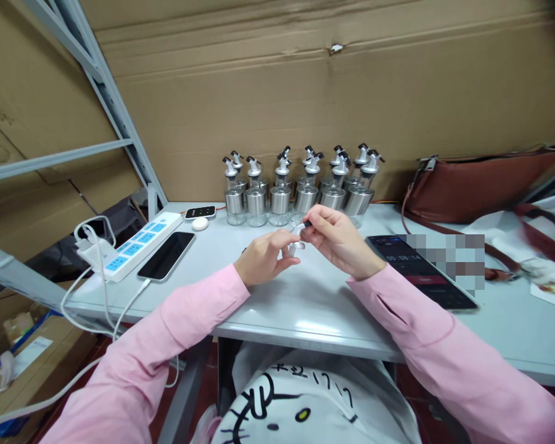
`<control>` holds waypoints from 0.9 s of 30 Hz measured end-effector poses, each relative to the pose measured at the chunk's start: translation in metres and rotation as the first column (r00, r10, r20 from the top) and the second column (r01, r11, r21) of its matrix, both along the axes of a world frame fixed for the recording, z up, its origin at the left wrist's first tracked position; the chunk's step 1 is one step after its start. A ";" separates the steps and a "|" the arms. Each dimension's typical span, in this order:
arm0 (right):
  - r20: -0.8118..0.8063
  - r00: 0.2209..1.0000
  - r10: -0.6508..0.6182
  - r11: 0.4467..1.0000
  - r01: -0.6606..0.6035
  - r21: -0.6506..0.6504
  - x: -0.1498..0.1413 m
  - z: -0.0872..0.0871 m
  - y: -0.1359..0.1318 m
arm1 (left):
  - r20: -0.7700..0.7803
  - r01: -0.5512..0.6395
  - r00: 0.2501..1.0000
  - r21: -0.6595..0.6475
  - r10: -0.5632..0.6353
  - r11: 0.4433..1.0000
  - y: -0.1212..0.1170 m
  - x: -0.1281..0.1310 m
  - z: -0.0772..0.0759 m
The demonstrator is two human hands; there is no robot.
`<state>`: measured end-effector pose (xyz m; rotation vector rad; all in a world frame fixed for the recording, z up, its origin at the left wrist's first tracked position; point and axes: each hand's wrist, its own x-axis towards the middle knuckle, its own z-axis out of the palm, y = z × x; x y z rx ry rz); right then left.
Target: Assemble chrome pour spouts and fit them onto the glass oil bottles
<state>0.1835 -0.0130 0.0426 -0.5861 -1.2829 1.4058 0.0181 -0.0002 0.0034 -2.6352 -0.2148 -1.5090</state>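
A small silver-grey spout piece [296, 245] was held above the table [287, 305], in front of the glass-and-steel bottles [280, 200]. Its body was gripped between the thumb and fingers of the left hand [263, 256], while its black tip [308, 223] was pinched by the right hand [342, 240]. (Much of the piece was covered by the fingers, so its full shape could not be made out.) The bottles were arranged upright in two rows before a cardboard panel [305, 92], each front-row bottle being topped by a similar black-tipped spout. To the left, a dark-screened phone [167, 256] was placed just beside a white power strip [144, 243]. To the right, a larger phone [393, 250] was laid flat near the right forearm; a brown bag [485, 191] was positioned behind it.
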 end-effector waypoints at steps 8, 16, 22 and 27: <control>0.082 0.996 -0.038 0.998 0.033 0.061 0.002 -0.001 0.000 | -0.032 -0.012 0.999 0.022 0.012 1.000 0.000 -0.001 0.001; 0.143 0.978 0.150 0.988 -0.146 -0.041 -0.002 -0.008 0.001 | 0.013 -0.032 0.999 0.028 0.032 0.999 0.001 -0.002 0.001; 0.082 0.967 0.241 0.970 -0.237 -0.055 -0.003 -0.008 -0.002 | 0.019 -0.061 0.998 0.085 0.060 0.994 0.002 -0.002 0.001; 0.095 0.975 0.200 0.980 -0.200 -0.013 -0.002 -0.007 -0.003 | 0.023 -0.075 0.997 0.122 0.073 0.990 0.002 -0.001 0.000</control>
